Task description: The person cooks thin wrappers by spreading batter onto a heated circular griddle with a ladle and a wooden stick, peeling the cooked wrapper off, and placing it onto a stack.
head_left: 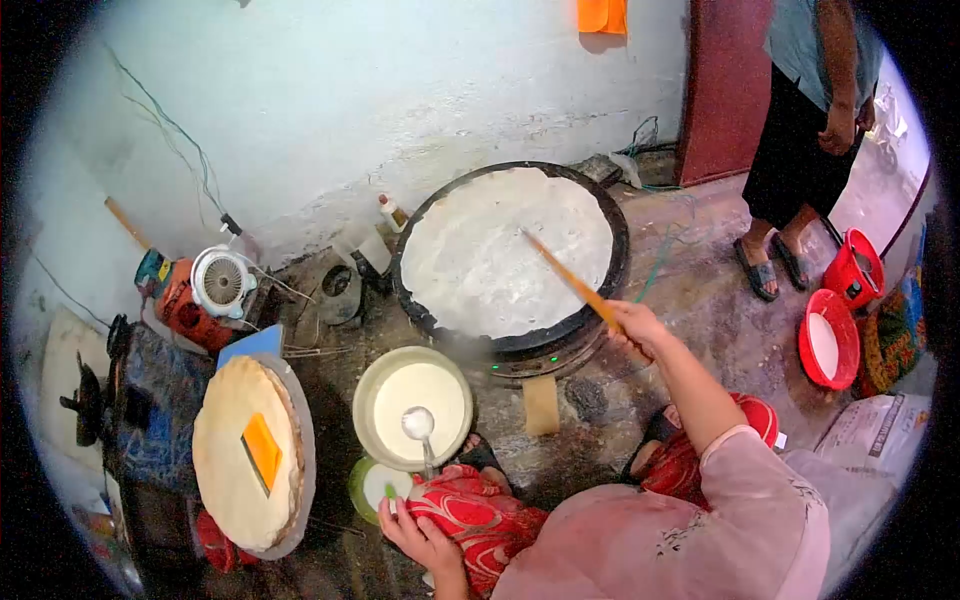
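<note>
My right hand [637, 332] is closed around the handle of a long wooden spatula [575, 284]. Its far tip meets a thin, pale flatbread [500, 245] spread across a round black griddle [622, 245]. Down by my left knee, the fingers of my left hand [425, 548] are bent around a small green-and-white item [391, 497] whose kind I cannot make out. Just beyond that hand, a metal ladle [418, 424] rests in a large bowl [362, 400] of creamy batter. A smaller green bowl [356, 490] with white contents sits beside it.
At left, a round stack of flatbreads [225, 450] carries an orange-yellow packet [262, 453]. A blower fan [222, 281] and bottle [392, 212] stand near the wall. Another person [810, 120] stands at right, near red buckets [855, 270]. Cables [185, 130] hang on the wall.
</note>
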`<state>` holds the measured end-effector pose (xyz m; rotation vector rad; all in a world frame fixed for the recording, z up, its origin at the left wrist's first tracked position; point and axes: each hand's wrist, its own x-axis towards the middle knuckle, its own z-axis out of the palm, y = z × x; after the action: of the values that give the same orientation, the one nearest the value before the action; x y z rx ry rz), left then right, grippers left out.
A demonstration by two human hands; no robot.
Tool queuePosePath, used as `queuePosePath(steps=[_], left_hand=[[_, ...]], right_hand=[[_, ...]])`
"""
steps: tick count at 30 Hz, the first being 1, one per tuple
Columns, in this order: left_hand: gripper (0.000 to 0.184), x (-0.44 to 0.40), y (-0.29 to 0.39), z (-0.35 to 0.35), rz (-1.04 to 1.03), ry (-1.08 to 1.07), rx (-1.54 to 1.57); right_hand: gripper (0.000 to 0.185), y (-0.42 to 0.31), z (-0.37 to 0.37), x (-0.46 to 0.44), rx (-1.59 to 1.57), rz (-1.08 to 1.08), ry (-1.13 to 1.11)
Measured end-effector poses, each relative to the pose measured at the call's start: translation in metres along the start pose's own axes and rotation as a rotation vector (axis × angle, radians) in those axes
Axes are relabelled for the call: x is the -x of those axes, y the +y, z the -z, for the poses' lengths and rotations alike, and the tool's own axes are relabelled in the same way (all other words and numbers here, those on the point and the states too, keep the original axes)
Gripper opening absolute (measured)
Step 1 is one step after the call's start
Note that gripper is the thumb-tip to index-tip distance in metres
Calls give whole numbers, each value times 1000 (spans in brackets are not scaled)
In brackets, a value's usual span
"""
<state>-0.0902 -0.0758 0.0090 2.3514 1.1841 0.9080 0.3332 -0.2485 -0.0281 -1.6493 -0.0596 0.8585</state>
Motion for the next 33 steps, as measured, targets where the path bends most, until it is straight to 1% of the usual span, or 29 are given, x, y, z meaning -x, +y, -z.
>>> queuePosePath(steps=[1,2,4,5,6,8,9,10,12,13,14,16,18,20,21,22,24,25,26,28,29,30,31,33], left_hand=[[45,1,-2,0,-25,2,-6],[45,2,-3,0,-24,2,-6],[45,3,-4,-1,-1,25,-6],[45,3,-4,-1,21,23,-5],[45,2,-4,-1,18,23,-1],[46,2,-5,1,4,14,-27],[46,2,-4,2,8,16,-29],[46,1,-1,3,17,10,-18],[46,1,-2,3,28,4,-7],[46,2,-5,1,24,12,4],[46,3,-7,0,21,21,14],[46,2,-8,-1,6,38,27],[47,2,-8,-2,10,54,32],[45,0,-8,-1,-28,50,-6],[41,0,-9,-4,-36,82,1],[40,-2,-7,-3,-20,82,33],[42,-1,-10,-4,-36,93,61],[42,0,-12,-5,-43,97,43],[41,-1,-13,-2,-68,92,-8],[41,-2,-11,0,-25,71,10],[45,-2,-15,2,-39,41,-8],[48,-4,-11,6,-33,29,6],[49,-5,-11,8,-27,19,23],[50,-7,-13,11,-30,-2,50]], right_hand=[[35,2,1,-4,-136,-14,65],[35,7,2,-9,-135,-15,65],[32,21,8,-26,337,258,264],[29,27,4,-24,781,461,450],[29,30,4,-23,781,462,455],[28,28,-3,-17,727,366,310],[31,28,-2,-23,559,287,218],[31,30,0,-28,559,286,214],[34,35,3,-41,605,361,484],[36,39,2,-46,549,279,533],[36,31,-11,-32,551,280,530],[34,9,-55,9,965,305,279],[32,40,-83,9,924,544,-47],[30,52,-115,17,735,429,-333],[35,49,-134,29,460,193,-422],[35,59,-147,25,469,188,-462],[36,80,-178,11,635,325,-346],[38,83,-191,7,633,216,-381],[38,100,-205,-7,635,218,-402],[47,149,-233,-52,637,405,-333],[61,153,-244,-59,614,431,-386],[61,142,-255,-53,612,432,-395],[67,133,-265,-46,645,400,-435],[81,133,-275,-54,538,227,-685]])
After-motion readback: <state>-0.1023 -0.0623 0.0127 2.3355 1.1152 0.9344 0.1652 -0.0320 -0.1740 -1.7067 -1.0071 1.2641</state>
